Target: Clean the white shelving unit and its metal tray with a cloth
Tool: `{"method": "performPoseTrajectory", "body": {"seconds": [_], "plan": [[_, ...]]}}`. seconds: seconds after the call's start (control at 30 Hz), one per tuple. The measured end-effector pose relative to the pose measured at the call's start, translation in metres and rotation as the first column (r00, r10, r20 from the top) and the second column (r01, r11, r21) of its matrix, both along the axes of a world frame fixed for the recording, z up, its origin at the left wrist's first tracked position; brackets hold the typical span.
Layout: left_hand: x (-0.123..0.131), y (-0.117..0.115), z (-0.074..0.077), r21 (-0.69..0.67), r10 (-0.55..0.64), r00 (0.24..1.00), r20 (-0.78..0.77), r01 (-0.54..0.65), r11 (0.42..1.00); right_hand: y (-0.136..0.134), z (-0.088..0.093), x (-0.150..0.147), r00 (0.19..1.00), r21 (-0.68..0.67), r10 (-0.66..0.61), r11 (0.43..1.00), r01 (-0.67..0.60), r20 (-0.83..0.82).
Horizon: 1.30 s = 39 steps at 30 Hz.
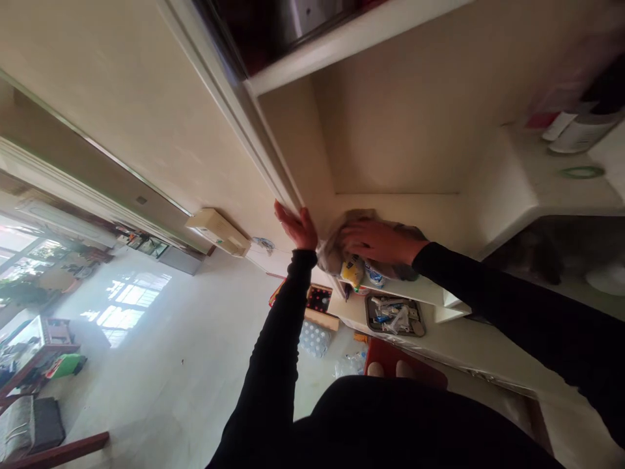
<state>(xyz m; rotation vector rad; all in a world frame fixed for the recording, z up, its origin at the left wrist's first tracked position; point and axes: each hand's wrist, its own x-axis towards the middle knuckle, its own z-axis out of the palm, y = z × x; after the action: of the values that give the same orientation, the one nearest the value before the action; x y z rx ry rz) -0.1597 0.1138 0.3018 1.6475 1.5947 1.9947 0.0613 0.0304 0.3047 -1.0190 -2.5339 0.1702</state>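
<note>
My left hand (297, 229) is at the front edge of the cabinet's side panel (273, 156), its fingers on the outer side and its thumb on the inner side. Over the lower shelf, my right hand (368, 240) has its fingers on a greyish soft bundle (333, 253), a bag or a cloth; motion blur hides which. Just below this hand lie a yellow packet (350, 271) and a blue-and-white packet (375, 276). The bundle covers part of both packets.
A tray of small items (396, 315) sits on the counter below. Bottles (583, 133) and a green ring (581, 172) are on a shelf at right. A dotted grey stool or box (315, 337) and a red mat (381, 352) are on the floor.
</note>
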Motion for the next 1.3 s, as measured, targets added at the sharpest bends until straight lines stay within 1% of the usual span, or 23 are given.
{"method": "performPoseTrajectory", "body": {"seconds": [0.03,0.07,0.1,0.17,0.2,0.23,0.27,0.3,0.43,0.53,0.63,0.7,0.77,0.83,0.9,1.0,1.03,1.1,1.13,1.2,1.23,1.3], "plan": [[0.000,0.000,0.001,-0.003,-0.009,1.000,0.006,0.009,1.000,-0.010,-0.002,0.013,0.996,0.006,-0.092,0.996,0.092,-0.019],[-0.001,0.000,0.001,-0.010,-0.016,1.000,0.012,0.016,1.000,-0.020,-0.005,0.026,0.979,0.023,-0.204,0.979,0.204,-0.030],[-0.001,0.001,0.000,-0.020,-0.018,1.000,0.016,0.019,1.000,-0.029,-0.010,0.039,0.946,0.050,-0.321,0.945,0.323,-0.035],[-0.001,0.001,-0.002,-0.031,-0.014,1.000,0.022,0.015,0.999,-0.040,-0.018,0.057,0.849,0.121,-0.527,0.841,0.527,-0.037],[-0.001,0.001,-0.004,-0.027,-0.010,1.000,0.021,0.011,1.000,-0.041,-0.022,0.062,0.802,0.152,-0.597,0.790,0.594,-0.033],[-0.001,0.001,-0.006,-0.016,-0.006,1.000,0.021,0.006,1.000,-0.038,-0.024,0.063,0.768,0.175,-0.640,0.754,0.633,-0.026],[0.000,0.001,-0.009,0.000,-0.002,1.000,0.019,0.002,1.000,-0.031,-0.025,0.060,0.755,0.190,-0.656,0.739,0.646,-0.014],[0.000,0.002,-0.012,0.020,0.002,1.000,0.017,-0.002,1.000,-0.020,-0.023,0.054,0.759,0.197,-0.651,0.744,0.638,-0.001],[0.001,0.006,-0.022,0.081,0.013,1.000,0.026,-0.015,0.997,0.045,-0.008,0.012,0.830,0.163,-0.557,0.821,0.547,0.022],[0.000,0.009,-0.028,0.073,0.026,0.999,0.026,-0.027,0.997,0.085,0.000,-0.015,0.842,0.139,-0.539,0.835,0.533,0.011],[0.000,0.009,-0.031,0.044,0.025,1.000,-0.015,-0.025,0.999,0.102,-0.002,-0.025,0.834,0.123,-0.552,0.826,0.550,-0.025],[-0.001,0.007,-0.031,0.025,0.019,0.999,-0.048,-0.018,1.000,0.105,-0.005,-0.025,0.832,0.106,-0.553,0.826,0.553,-0.040],[0.000,0.004,-0.028,0.006,0.010,0.998,-0.062,-0.010,1.000,0.103,-0.007,-0.022,0.848,0.102,-0.527,0.842,0.529,-0.044],[0.000,0.002,-0.024,-0.016,0.002,0.998,-0.058,-0.003,1.000,0.095,-0.006,-0.021,0.885,0.112,-0.465,0.878,0.465,-0.032],[0.001,0.002,-0.020,-0.034,-0.010,0.999,-0.045,0.008,0.999,0.081,-0.002,-0.023,0.924,0.108,-0.382,0.918,0.381,-0.013],[0.001,0.002,-0.017,-0.050,-0.020,1.000,-0.019,0.019,0.999,0.048,0.005,-0.034,0.964,0.065,-0.264,0.962,0.265,-0.028],[0.000,0.003,-0.016,-0.049,-0.025,1.000,-0.014,0.024,0.999,0.033,0.006,-0.040,0.974,0.034,-0.223,0.974,0.225,-0.045],[-0.001,0.004,-0.015,-0.033,-0.032,0.999,-0.010,0.032,0.999,0.000,0.005,-0.055,0.991,-0.108,-0.114,0.989,0.106,-0.072],[-0.001,0.005,-0.014,-0.024,-0.036,0.999,-0.012,0.035,0.999,-0.019,0.003,-0.063,0.996,-0.201,-0.054,0.979,0.038,-0.077],[-0.002,0.006,-0.012,-0.020,-0.040,0.999,-0.011,0.040,0.999,-0.057,-0.003,-0.076,0.995,-0.384,0.067,0.919,-0.089,-0.071],[-0.002,0.006,-0.010,-0.028,-0.042,0.999,-0.007,0.041,0.999,-0.074,-0.006,-0.079,0.992,-0.446,0.101,0.886,-0.125,-0.076],[-0.002,0.006,-0.007,-0.044,-0.044,0.999,0.002,0.044,0.998,-0.100,-0.008,-0.077,0.979,-0.559,0.119,0.806,-0.194,-0.169]]}}
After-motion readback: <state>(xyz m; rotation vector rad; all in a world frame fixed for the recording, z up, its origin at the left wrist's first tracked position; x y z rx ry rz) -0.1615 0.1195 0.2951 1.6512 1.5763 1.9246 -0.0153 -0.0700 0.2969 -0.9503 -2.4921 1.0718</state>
